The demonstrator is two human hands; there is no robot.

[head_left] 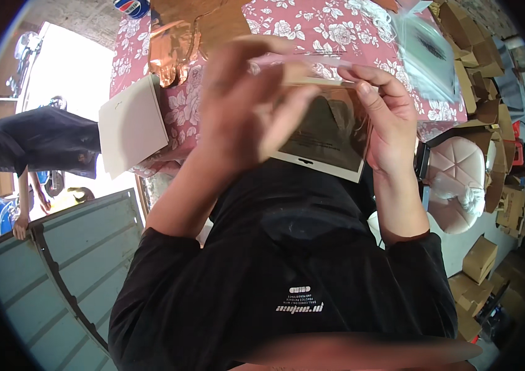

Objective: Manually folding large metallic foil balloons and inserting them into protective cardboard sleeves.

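Observation:
My right hand [391, 117] pinches the upper right edge of a clear plastic bag [327, 60] between thumb and fingers. Inside the bag lies a flat, dark brownish sheet on a pale card [337, 172], whose white border has a small hang slot at the edge nearest me. The bag is held up over my lap by the table's front edge. My left hand [241, 108] is smeared by motion across the bag's left side and covers part of it. Whether its fingers touch the bag I cannot make out.
Copper-coloured foil [173, 43] lies on the table's pink floral cloth [337, 34]. A stack of pale cards [131, 127] overhangs the left edge. Clear bags [429, 59] lie at right, beyond a padded stool [457, 179] and cardboard boxes [469, 297]. Another person [46, 139] stands left, behind a metal gate [83, 253].

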